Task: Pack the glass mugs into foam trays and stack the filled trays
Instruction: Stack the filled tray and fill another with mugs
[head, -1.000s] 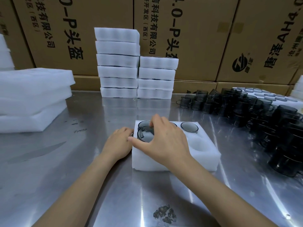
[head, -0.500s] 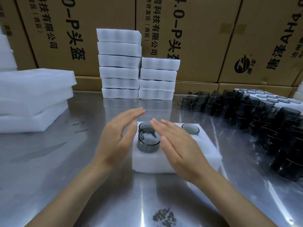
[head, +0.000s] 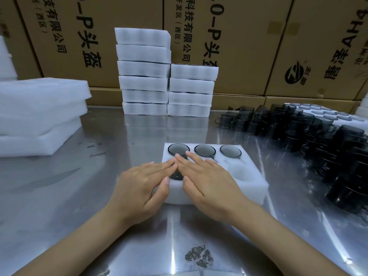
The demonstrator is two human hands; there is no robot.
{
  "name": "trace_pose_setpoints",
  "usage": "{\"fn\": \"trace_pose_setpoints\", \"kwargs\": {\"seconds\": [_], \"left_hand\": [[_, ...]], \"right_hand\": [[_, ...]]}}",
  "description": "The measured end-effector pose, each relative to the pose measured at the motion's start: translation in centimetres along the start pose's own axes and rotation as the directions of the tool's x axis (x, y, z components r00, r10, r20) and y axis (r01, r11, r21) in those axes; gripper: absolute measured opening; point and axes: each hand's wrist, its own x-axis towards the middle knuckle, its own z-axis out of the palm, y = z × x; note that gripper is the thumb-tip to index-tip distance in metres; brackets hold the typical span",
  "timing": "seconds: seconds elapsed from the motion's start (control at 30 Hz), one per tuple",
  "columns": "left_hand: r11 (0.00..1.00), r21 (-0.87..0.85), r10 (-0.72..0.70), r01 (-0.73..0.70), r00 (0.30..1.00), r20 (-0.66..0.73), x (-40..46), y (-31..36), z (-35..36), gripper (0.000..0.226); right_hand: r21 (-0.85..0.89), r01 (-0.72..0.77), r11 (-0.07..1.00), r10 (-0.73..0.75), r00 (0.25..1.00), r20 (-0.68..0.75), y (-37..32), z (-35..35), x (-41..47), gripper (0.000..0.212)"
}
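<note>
The glass mug (head: 176, 175) sits in the front-left pocket of the foam tray (head: 249, 182), almost wholly covered by both hands. The left hand (head: 142, 186) and the right hand (head: 208, 179) lie flat on it, fingers straight and side by side, fingertips touching over the mug's far rim; neither hand grips anything. Flat palms are the likely choice because they spread the load evenly and push the mug straight down into a tight pocket (a judgement, not an observed fit).

The mug stands upright, long axis vertical, mouth facing up; only a dark sliver of its wall shows between the thumbs. Its handle direction cannot be told.

Three more mugs fill the tray's back row (head: 205, 150), mouths up, rims level with the foam. Two front pockets to the right remain vacant, so the tray is about two-thirds filled.

The tray rests on the metal table (head: 119, 140). Loose mugs (head: 298, 124) crowd the right side. Two stacks of filled trays (head: 143, 76) stand at the back, against cardboard cartons (head: 249, 36).
</note>
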Motion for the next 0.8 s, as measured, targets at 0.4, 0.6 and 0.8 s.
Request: {"fn": "trace_pose_setpoints", "kwargs": {"seconds": [0.4, 0.6, 0.8], "left_hand": [[1.000, 0.005, 0.007, -0.007, 1.000, -0.006, -0.6, -0.7, 0.4, 0.044], [0.982, -0.142, -0.123, 0.122, 0.992, 0.005, -0.6, -1.9, 1.2, 0.049], [0.794, -0.399, -0.447, 0.459, 0.885, 0.130, 0.2, -3.5, 2.7, 0.035]], "right_hand": [[-0.052, -0.003, 0.999, -0.001, 0.998, -0.070, -0.1, 0.6, 0.0, 0.049], [0.239, -0.006, 0.971, 0.128, 0.856, -0.501, 2.3, -0.9, -0.6, 0.040], [0.766, -0.297, 0.571, 0.719, 0.631, -0.291, 11.6, -2.0, -0.1, 0.028]]}}
